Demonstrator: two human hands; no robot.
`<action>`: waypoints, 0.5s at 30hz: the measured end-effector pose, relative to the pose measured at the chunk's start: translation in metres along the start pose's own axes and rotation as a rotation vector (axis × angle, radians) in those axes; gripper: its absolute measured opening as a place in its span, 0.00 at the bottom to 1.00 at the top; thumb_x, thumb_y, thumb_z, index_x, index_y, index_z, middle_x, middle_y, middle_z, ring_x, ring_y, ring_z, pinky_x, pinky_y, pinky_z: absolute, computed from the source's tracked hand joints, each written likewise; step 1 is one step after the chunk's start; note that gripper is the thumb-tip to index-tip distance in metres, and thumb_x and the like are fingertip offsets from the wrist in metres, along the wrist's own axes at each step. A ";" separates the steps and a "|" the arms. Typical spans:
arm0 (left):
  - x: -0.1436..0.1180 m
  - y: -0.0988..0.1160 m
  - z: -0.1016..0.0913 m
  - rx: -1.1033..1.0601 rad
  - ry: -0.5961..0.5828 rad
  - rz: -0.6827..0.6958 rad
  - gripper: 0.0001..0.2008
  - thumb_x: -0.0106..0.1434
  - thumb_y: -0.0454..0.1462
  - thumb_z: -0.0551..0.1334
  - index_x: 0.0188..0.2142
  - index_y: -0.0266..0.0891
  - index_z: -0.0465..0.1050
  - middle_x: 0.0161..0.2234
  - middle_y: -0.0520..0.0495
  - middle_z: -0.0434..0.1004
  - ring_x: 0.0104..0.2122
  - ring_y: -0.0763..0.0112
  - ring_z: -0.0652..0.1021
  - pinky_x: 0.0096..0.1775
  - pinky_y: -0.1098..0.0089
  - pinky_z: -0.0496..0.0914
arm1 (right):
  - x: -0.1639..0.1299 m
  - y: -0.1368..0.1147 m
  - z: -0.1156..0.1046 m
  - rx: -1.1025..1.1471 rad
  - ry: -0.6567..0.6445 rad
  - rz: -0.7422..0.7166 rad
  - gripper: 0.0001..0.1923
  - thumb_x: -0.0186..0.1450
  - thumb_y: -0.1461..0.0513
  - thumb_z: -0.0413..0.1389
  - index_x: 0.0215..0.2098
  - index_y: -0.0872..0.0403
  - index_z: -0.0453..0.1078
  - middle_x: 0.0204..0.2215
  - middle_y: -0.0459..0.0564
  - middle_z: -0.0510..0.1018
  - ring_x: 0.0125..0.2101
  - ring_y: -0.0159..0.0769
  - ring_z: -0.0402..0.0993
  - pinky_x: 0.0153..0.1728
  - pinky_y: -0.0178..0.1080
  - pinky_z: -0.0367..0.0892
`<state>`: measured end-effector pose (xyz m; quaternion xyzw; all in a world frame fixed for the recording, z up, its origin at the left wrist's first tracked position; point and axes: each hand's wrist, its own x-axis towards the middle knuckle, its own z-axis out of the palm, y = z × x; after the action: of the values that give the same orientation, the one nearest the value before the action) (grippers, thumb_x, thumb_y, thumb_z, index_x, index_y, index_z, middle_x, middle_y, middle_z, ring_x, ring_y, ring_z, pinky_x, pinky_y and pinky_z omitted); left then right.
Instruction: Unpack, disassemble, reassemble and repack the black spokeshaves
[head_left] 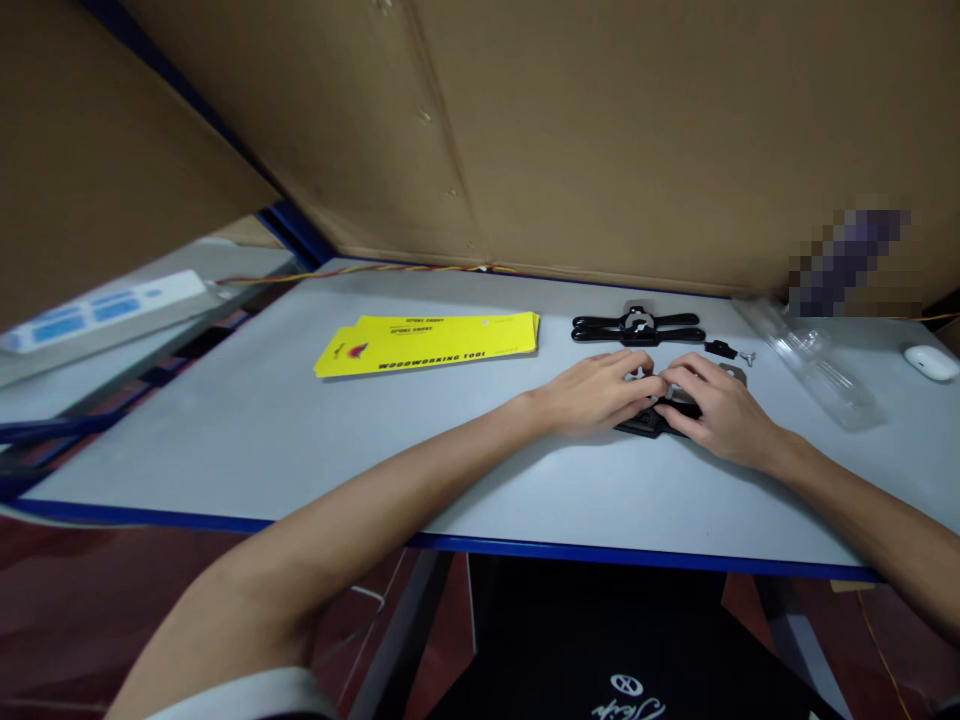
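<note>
Both my hands are down on the table [225, 430], meeting over a black tool part [646, 422] that lies flat under them. My left hand [596, 392] comes in from the left, fingers curled, tips pinching something small and shiny right where the two hands meet; can't make out what it is. My right hand [712, 402] comes in from the right, fingers bent down onto the top of the black part, pressing on it; how firm the grip is, I cannot tell. Only the near edge of the black part shows, poking out below my fingers between the two hands. Just beyond my knuckles lies a second black tool with two handles [637, 327], flat on the table, not touched. Right of that, a small black piece [721, 348] and a tiny metal screw [748, 356], close together. Further right, a clear plastic blister pack [814, 360], then a white earbud case [930, 361] near the table's edge. Well off to the left, a yellow packaging card [431, 342] reading "WOODWORKING TOOL". Cardboard wall [600, 130] behind everything.
</note>
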<state>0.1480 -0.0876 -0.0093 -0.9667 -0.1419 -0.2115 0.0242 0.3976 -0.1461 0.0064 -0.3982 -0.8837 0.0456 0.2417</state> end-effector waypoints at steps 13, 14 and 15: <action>0.002 -0.002 0.000 -0.154 -0.033 -0.099 0.17 0.75 0.32 0.51 0.60 0.40 0.66 0.50 0.38 0.81 0.49 0.57 0.80 0.52 0.56 0.76 | 0.001 0.002 0.000 -0.019 0.031 -0.074 0.14 0.80 0.60 0.51 0.42 0.50 0.78 0.48 0.57 0.81 0.45 0.47 0.79 0.46 0.50 0.73; 0.001 -0.002 0.000 -0.152 -0.029 -0.100 0.18 0.75 0.32 0.52 0.62 0.39 0.65 0.50 0.38 0.81 0.49 0.56 0.80 0.52 0.56 0.75 | 0.001 0.002 0.000 -0.036 0.030 -0.077 0.14 0.80 0.60 0.51 0.42 0.50 0.78 0.48 0.58 0.81 0.45 0.47 0.79 0.45 0.50 0.73; 0.001 -0.003 0.000 -0.151 -0.027 -0.099 0.19 0.75 0.33 0.52 0.63 0.38 0.65 0.50 0.37 0.82 0.50 0.55 0.80 0.53 0.55 0.75 | 0.001 0.002 0.000 -0.052 0.026 -0.077 0.14 0.80 0.61 0.51 0.42 0.50 0.78 0.48 0.58 0.82 0.45 0.48 0.79 0.46 0.51 0.73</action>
<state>0.1483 -0.0848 -0.0089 -0.9604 -0.1732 -0.2095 -0.0614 0.3986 -0.1443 0.0057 -0.3705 -0.8960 0.0081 0.2445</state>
